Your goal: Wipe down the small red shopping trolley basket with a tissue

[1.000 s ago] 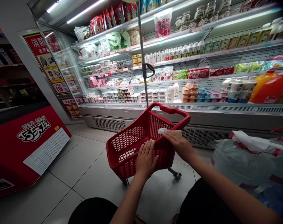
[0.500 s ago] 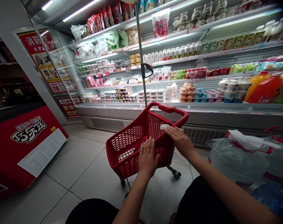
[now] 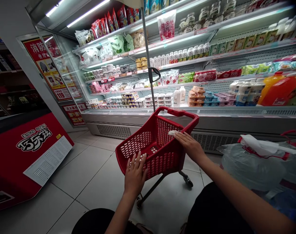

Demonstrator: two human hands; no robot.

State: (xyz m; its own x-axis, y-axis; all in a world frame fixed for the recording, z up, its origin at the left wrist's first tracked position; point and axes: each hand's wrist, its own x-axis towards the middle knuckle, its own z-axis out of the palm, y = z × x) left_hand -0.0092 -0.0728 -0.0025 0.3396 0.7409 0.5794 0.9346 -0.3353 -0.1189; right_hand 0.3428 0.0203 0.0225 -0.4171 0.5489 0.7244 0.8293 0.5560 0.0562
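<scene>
A small red shopping cart [image 3: 162, 162] with perforated basket sides and a pole stands in front of me. My right hand [image 3: 190, 146] is on the near side rim, close to the handle end. Under its fingertips is a white tissue [image 3: 172, 132], pressed against the rim. My left hand [image 3: 135, 175] is at the cart's near left rim, fingers stretched out and apart, holding nothing. Whether its palm touches the plastic I cannot tell.
A lit refrigerated shelf [image 3: 148, 112] with dairy goods and drinks runs behind the cart. At left stands a red freezer [image 3: 6, 169]. Large water bottles in clear plastic [image 3: 252, 165] stand at right. My knees are at the bottom of the view.
My left hand has slid left along the near rim, its fingers more spread. The cart has turned slightly, showing more of its leg. My right hand stays on the rim with the tissue.
</scene>
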